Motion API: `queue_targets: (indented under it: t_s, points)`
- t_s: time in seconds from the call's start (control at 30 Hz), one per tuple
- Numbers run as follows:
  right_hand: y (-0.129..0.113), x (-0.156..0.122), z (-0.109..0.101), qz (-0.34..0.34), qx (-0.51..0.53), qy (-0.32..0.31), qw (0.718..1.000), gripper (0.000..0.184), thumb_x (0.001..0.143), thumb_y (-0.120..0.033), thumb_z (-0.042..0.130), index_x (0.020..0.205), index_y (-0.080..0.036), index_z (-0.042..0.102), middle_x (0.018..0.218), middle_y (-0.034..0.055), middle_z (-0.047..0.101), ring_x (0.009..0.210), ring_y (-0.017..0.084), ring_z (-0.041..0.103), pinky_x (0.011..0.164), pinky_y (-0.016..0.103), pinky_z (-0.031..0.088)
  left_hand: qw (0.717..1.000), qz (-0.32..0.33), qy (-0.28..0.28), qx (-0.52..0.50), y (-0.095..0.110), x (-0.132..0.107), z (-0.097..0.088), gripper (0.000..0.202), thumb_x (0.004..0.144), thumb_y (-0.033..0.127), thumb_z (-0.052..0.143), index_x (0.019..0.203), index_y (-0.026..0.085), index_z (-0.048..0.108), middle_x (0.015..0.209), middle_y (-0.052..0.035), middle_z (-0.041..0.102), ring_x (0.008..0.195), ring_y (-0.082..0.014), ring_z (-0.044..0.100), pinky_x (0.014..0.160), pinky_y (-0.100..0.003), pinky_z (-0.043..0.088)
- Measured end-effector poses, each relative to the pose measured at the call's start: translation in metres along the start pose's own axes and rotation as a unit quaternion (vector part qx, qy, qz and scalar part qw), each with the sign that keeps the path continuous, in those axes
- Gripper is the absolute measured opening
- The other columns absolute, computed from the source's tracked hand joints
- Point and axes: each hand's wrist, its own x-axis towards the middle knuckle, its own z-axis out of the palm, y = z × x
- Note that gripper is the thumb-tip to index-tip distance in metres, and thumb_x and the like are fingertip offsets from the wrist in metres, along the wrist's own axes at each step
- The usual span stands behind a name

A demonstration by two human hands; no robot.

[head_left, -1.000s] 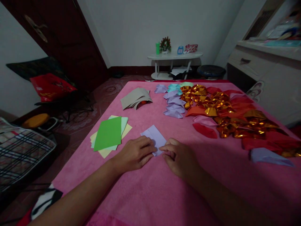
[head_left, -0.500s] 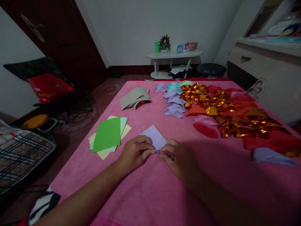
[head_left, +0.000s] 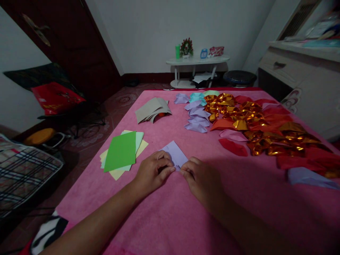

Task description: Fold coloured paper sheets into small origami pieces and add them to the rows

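A sheet of lilac paper lies on the pink cloth between my hands, its near edge folded over. My left hand pinches the left part of that near edge with thumb and fingers. On the other side, my right hand pinches the right part, fingertips close to those of my left. Fingers cover both ends of the fold. Left of my left hand is a pile of green, pale mint and yellow paper sheets.
Folded gold foil papers, several lilac folded papers and red folded papers spread over the right of the pink-covered table. Grey curved sheets rest behind the green pile. A white side table stands against the wall.
The strip at the lilac paper's near edge has turned over and now lies flatter. Both hands stay in nearly the same place, fingertips shifted slightly.
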Motion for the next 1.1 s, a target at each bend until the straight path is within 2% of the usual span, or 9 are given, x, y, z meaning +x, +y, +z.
queue_targets:
  t_s: [0.17,0.4,0.67,1.1]
  points:
    - [-0.0028,0.0003,0.0006,0.000,-0.023,0.006,1.000,0.013,0.085,-0.022,0.056,0.072,-0.022,0.060,0.077,-0.0021,0.059,0.064,0.011,0.052,0.055,0.025,0.026,0.999,-0.023,0.020,0.014,0.0006,-0.0024,0.0035,0.014,0.083,0.022,0.058,0.070,0.017,0.062,0.086,-0.0038,0.057,0.082,-0.0157,0.054,0.073,-0.029,0.044]
    - [-0.0050,-0.0005,0.0026,-0.002,-0.063,0.022,0.998,0.012,0.083,-0.022,0.055,0.071,-0.021,0.058,0.077,-0.0008,0.059,0.062,0.012,0.050,0.053,0.026,0.023,0.997,-0.035,0.040,0.050,-0.0010,0.0002,0.0049,0.018,0.081,0.026,0.062,0.066,0.017,0.060,0.093,-0.0044,0.056,0.091,-0.0186,0.053,0.079,-0.033,0.043]
    - [-0.0053,0.0018,0.0037,-0.002,-0.092,0.028,0.995,0.012,0.082,-0.023,0.054,0.070,-0.021,0.056,0.076,-0.0001,0.059,0.062,0.013,0.051,0.053,0.028,0.022,0.991,-0.031,0.034,0.122,0.0026,0.0024,0.0054,0.018,0.081,0.026,0.060,0.066,0.017,0.057,0.092,-0.0050,0.056,0.087,-0.0201,0.051,0.079,-0.036,0.042]
    - [-0.0048,0.0028,0.0036,-0.007,-0.093,0.033,0.995,0.014,0.080,-0.021,0.054,0.066,-0.020,0.053,0.073,-0.0002,0.059,0.059,0.012,0.051,0.052,0.028,0.023,0.985,-0.040,0.033,0.164,0.0020,0.0044,0.0077,0.016,0.081,0.027,0.059,0.069,0.018,0.055,0.090,-0.0052,0.056,0.086,-0.0211,0.050,0.077,-0.037,0.041]
